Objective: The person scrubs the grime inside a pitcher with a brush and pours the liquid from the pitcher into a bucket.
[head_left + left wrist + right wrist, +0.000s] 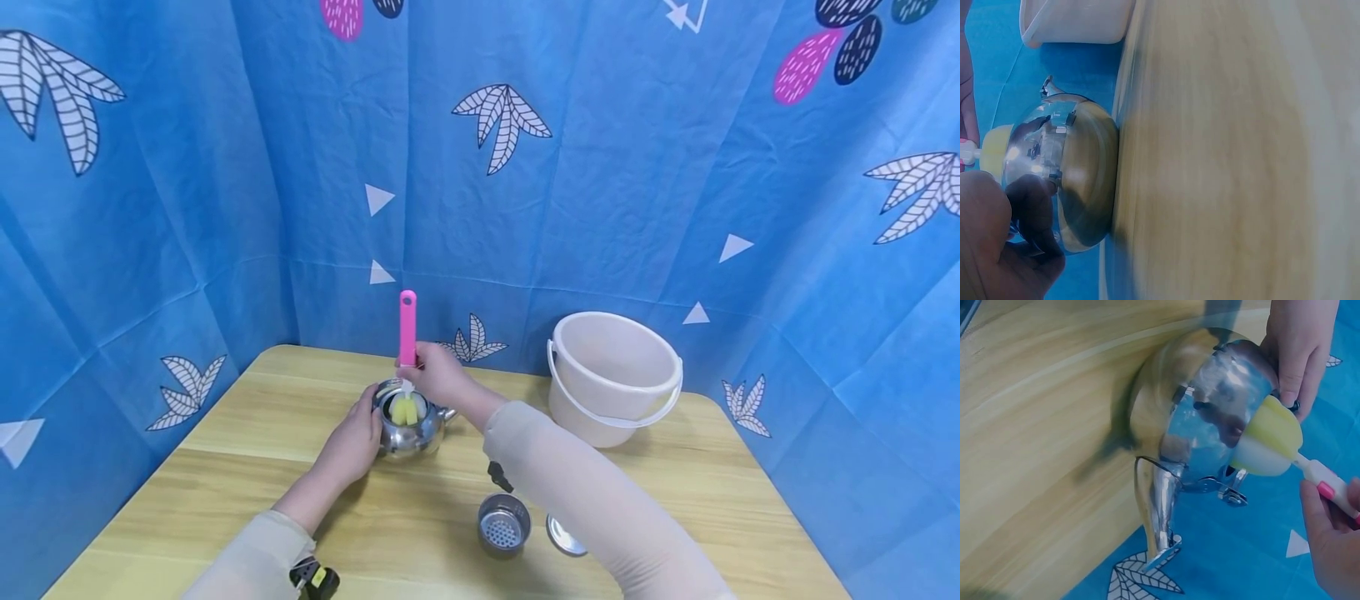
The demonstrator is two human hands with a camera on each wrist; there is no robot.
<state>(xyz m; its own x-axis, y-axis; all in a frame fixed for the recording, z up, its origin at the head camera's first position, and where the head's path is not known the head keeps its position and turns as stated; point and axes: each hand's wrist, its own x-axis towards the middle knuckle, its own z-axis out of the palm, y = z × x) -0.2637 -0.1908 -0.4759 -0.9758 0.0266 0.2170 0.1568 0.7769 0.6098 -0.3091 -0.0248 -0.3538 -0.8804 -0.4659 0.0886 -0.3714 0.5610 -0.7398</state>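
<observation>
A shiny stainless steel teapot (411, 440) stands on the table towards the back left, its spout pointing right. My left hand (352, 442) holds it at the left side; in the left wrist view that hand's fingers (1035, 275) bend in against the polished body. In my right hand (448, 382) is a sponge brush with a pink and white handle (407, 327), held nearly upright. The brush's yellow and white sponge head (1269, 434) sits in the teapot's open mouth, partly below the rim. My right thumb and fingers pinch the handle's lower part just above the sponge.
A perforated metal strainer cup (504, 527) lies nearer the front of the table. Beside it, a round metal lid (564, 540) is partly covered by my right sleeve. A white bucket (588, 377) with a handle stands at the back right. Blue patterned curtain (480, 217) surrounds the table.
</observation>
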